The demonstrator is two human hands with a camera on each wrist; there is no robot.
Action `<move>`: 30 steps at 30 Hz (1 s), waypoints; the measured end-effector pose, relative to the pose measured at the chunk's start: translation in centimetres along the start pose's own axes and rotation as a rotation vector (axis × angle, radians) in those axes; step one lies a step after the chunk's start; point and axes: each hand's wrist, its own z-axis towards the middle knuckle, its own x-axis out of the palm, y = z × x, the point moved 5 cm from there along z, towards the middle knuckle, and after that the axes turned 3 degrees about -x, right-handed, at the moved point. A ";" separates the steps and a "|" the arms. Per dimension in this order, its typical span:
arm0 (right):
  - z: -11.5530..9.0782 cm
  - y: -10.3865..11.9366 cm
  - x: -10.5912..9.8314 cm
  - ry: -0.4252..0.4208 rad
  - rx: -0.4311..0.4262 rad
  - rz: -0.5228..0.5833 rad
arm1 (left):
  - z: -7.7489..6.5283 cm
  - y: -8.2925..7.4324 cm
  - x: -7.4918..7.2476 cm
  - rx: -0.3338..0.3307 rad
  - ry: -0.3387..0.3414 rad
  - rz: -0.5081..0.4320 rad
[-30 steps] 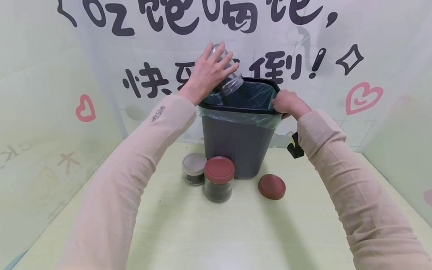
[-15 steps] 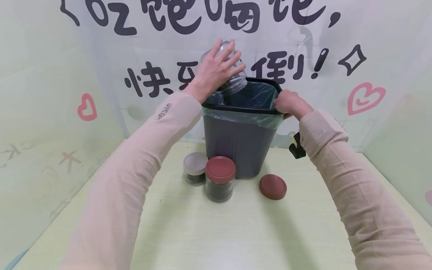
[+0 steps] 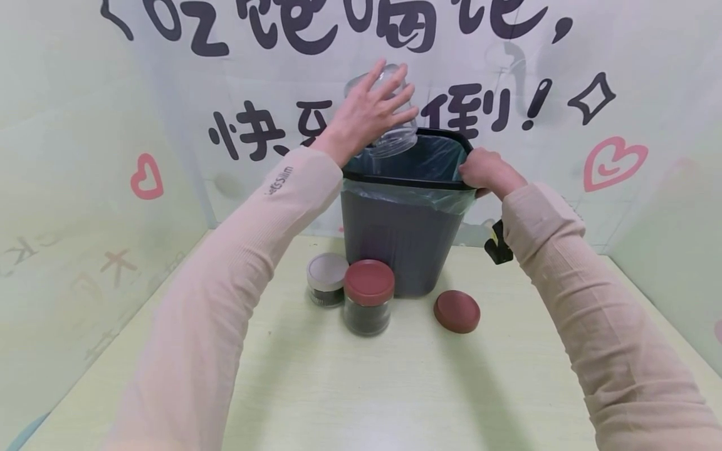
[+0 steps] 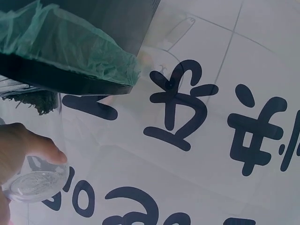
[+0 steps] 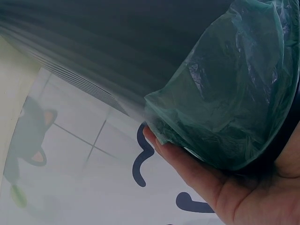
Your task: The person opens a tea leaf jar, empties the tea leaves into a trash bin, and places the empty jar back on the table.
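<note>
My left hand holds a clear jar, mouth down and tilted, over the left part of a dark trash bin. In the left wrist view the jar's base points away from the bin, and dark shredded stuff sits toward its mouth. My right hand grips the bin's right rim; the right wrist view shows its fingers under the green liner. A loose red lid lies on the table, right of the bin's foot.
A red-lidded jar with dark contents stands in front of the bin, beside a grey-lidded jar. A small black object shows behind my right forearm. A printed backdrop rises behind the table.
My left hand and the jar have shifted slightly right and up over the bin, and less dark stuff shows in the jar. The right hand keeps its grip on the rim.
</note>
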 end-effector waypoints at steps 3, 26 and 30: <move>0.0 0.0 0.0 -0.002 0.002 0.009 | -0.1 -0.1 0.0 0.040 0.007 0.029; -0.1 0.1 0.0 0.015 0.019 0.002 | -1.7 -0.7 0.9 0.251 -0.171 0.284; -0.1 0.1 0.0 0.014 0.012 0.001 | -1.8 -0.9 1.0 0.284 -0.201 0.336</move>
